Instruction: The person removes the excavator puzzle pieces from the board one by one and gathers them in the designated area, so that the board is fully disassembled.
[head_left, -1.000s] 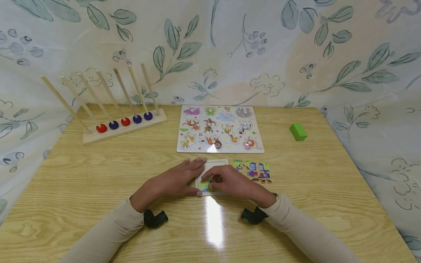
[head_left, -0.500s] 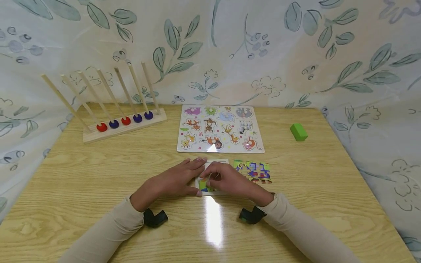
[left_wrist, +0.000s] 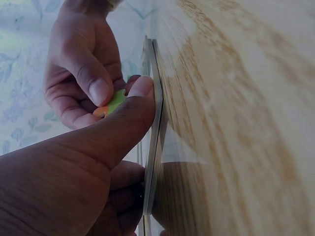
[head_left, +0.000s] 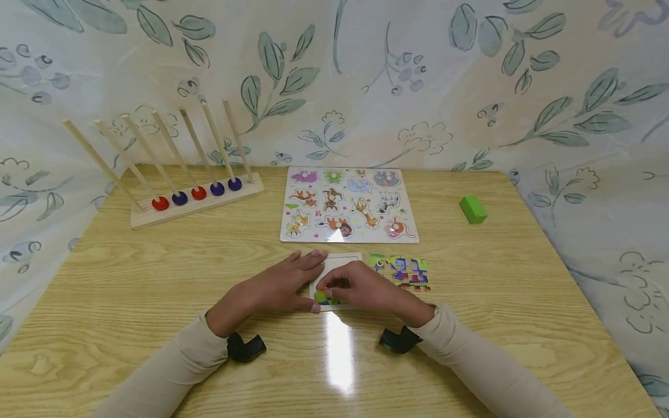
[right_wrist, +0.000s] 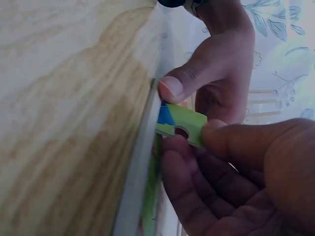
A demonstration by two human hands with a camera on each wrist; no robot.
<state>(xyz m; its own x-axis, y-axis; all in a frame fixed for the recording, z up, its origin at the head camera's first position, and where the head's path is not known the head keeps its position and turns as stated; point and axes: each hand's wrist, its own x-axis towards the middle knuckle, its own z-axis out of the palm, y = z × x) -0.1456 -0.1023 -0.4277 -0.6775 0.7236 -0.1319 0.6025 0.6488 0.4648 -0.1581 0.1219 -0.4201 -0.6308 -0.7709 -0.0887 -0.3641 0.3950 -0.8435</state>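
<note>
In the head view, my left hand (head_left: 277, 284) rests across the left edge of a small puzzle tray (head_left: 342, 258), its fingers straight and its thumb on the near corner. My right hand (head_left: 363, 285) pinches a green puzzle piece (right_wrist: 194, 120) between thumb and fingers, over the tray's near left part. The right wrist view shows a blue patch on this piece and a rounded notch in its edge. It stands tilted, one side close to the tray surface. From the left wrist, the piece (left_wrist: 116, 101) shows green and orange. My right hand hides part of the tray's picture.
Right of the tray lie several colourful puzzle pieces (head_left: 402, 273) close together. Behind stands an animal peg puzzle board (head_left: 349, 204). A wooden peg rack (head_left: 198, 203) with red and blue beads is at the back left, a green block (head_left: 473, 209) at the right.
My right fingers have shifted slightly, and the green piece has turned and tilted up toward the tray's near left corner. The left hand stays in place.
</note>
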